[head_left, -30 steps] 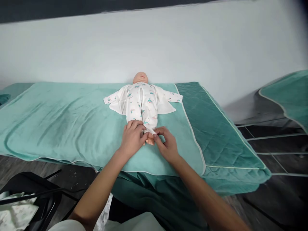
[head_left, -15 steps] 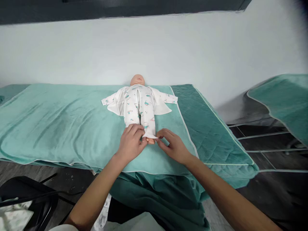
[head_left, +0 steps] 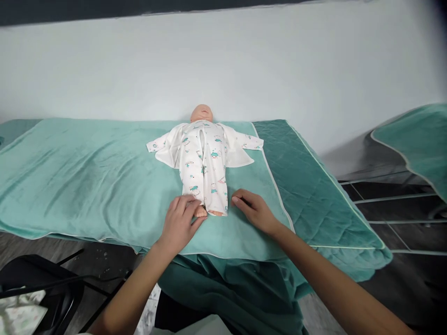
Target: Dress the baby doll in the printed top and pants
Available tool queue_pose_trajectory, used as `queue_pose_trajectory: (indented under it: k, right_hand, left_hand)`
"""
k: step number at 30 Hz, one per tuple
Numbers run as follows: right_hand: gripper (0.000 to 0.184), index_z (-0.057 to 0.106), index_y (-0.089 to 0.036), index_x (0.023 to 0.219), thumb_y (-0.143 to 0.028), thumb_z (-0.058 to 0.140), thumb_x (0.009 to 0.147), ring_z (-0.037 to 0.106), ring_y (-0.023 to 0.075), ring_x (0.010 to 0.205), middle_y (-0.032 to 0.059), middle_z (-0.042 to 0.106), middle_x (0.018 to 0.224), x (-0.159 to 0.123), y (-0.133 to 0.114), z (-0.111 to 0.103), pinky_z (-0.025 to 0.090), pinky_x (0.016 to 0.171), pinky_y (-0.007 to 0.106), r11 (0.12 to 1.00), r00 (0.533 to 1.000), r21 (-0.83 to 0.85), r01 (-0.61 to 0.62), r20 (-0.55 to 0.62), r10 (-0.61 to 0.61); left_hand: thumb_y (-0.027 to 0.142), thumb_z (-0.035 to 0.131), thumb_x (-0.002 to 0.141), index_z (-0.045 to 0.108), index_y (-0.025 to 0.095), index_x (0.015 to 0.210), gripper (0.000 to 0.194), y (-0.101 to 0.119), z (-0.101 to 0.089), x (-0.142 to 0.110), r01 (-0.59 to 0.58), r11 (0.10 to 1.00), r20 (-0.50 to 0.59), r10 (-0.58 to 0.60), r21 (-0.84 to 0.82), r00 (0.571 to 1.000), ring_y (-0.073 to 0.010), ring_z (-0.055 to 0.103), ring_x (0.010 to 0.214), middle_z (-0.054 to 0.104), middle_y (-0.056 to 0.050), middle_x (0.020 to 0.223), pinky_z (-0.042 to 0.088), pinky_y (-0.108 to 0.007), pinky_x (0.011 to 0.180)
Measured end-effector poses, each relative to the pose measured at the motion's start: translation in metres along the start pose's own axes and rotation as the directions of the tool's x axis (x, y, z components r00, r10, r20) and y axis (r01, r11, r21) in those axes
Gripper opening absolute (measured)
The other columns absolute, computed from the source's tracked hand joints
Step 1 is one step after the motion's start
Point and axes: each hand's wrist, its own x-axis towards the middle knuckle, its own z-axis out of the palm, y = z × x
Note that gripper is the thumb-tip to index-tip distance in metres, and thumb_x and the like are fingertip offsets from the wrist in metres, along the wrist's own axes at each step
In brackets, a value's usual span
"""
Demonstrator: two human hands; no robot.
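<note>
A baby doll [head_left: 201, 113] lies on its back, head toward the wall, dressed in a white patterned top [head_left: 237, 156] spread wide at the sides. White trousers [head_left: 216, 179] with small green and pink prints cover its legs. My left hand [head_left: 179, 221] is at the cuff of the left-hand trouser leg, fingertips on or close to the cloth; thumb and fingers are apart around the bare foot [head_left: 200, 211]. Just right of the other leg is my right hand [head_left: 256, 211], its fingers curled and thumb against them, apart from the cloth. Only toes show under that cuff.
A light green blanket [head_left: 87, 186] covers the bed, with a darker quilted cover [head_left: 307, 186] at the right. Behind stands a white wall [head_left: 223, 65]. A black chair [head_left: 63, 298] holding cloth is at lower left. Metal bars [head_left: 394, 197] and another green cover [head_left: 419, 139] are right.
My right hand has let go of the right-hand trouser cuff and moved right; the cuff now lies flat over that foot. My left hand has shifted to the other leg's cuff, baring its foot.
</note>
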Motion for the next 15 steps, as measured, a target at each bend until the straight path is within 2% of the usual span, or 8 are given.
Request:
queue_pose_trajectory:
  k: [4, 9, 13, 15]
  right_hand:
    - [0.037, 0.063, -0.022, 0.079, -0.048, 0.051, 0.102, 0.051, 0.0169, 0.068, 0.0013, 0.061, 0.075, 0.012, 0.012, 0.005, 0.040, 0.066, 0.033, 0.989, 0.985, 0.076, -0.127, -0.110, 0.135]
    - [0.034, 0.063, -0.022, 0.083, -0.051, 0.055, 0.098, 0.053, 0.0165, 0.064, 0.0011, 0.064, 0.075, 0.021, 0.014, 0.005, 0.042, 0.062, 0.032, 0.963, 0.969, 0.174, -0.205, -0.100, 0.224]
    - [0.028, 0.062, -0.022, 0.087, -0.047, 0.055, 0.098, 0.052, 0.0157, 0.060, 0.0008, 0.065, 0.077, 0.026, 0.019, 0.004, 0.043, 0.060, 0.032, 0.967, 0.967, 0.161, -0.197, -0.133, 0.219]
    - [0.022, 0.062, -0.023, 0.089, -0.042, 0.054, 0.098, 0.056, 0.0172, 0.066, 0.0023, 0.066, 0.082, 0.031, 0.023, 0.005, 0.046, 0.062, 0.032, 0.986, 0.967, 0.090, -0.138, -0.203, 0.154]
  left_hand:
    - [0.027, 0.068, 0.093, 0.059, 0.021, 0.107, 0.017, -0.003, 0.006, -0.001, 0.027, 0.989, -0.008, -0.028, -0.148, 1.000, -0.0222, 0.062, 0.102, 0.062, -0.008, 0.107, 0.056, -0.038, 0.087]
    - [0.019, 0.067, 0.093, 0.057, 0.021, 0.099, 0.012, -0.004, 0.011, -0.004, 0.013, 0.963, -0.096, -0.040, -0.270, 0.995, -0.0179, 0.062, 0.097, 0.059, -0.004, 0.099, 0.055, -0.032, 0.081]
    - [0.015, 0.067, 0.092, 0.059, 0.020, 0.102, 0.014, -0.005, 0.015, -0.009, 0.007, 0.950, -0.118, -0.046, -0.312, 0.992, -0.0158, 0.060, 0.092, 0.058, -0.004, 0.099, 0.053, -0.029, 0.075]
    - [0.015, 0.066, 0.092, 0.061, 0.021, 0.104, 0.014, -0.005, 0.014, -0.010, 0.018, 0.939, -0.109, -0.059, -0.344, 0.992, -0.0152, 0.060, 0.090, 0.058, -0.004, 0.099, 0.051, -0.028, 0.073]
